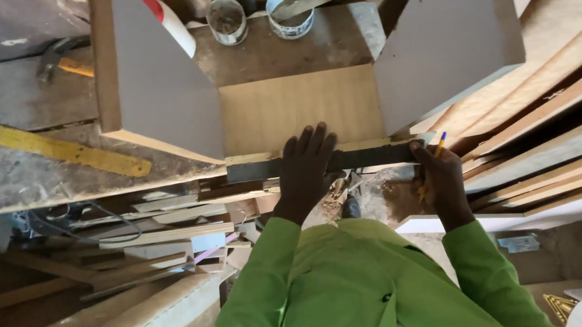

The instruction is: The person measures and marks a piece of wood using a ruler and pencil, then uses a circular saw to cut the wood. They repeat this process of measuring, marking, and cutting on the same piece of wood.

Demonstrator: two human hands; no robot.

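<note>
Left hand point(305, 173) lies flat, fingers point(311, 142) spread, on a dark straightedge point(366, 155) across the wooden panel point(291, 110) on the bench point(11, 172). Right hand point(439, 179), fingers pinching a pencil point(439, 144), grips the straightedge's end.

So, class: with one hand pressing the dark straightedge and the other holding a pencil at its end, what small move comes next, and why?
Probably draw the yellow pencil along the dark straightedge: the left hand pins it flat across the pale wooden panel, and the right hand holds the tip at its right end.
</note>
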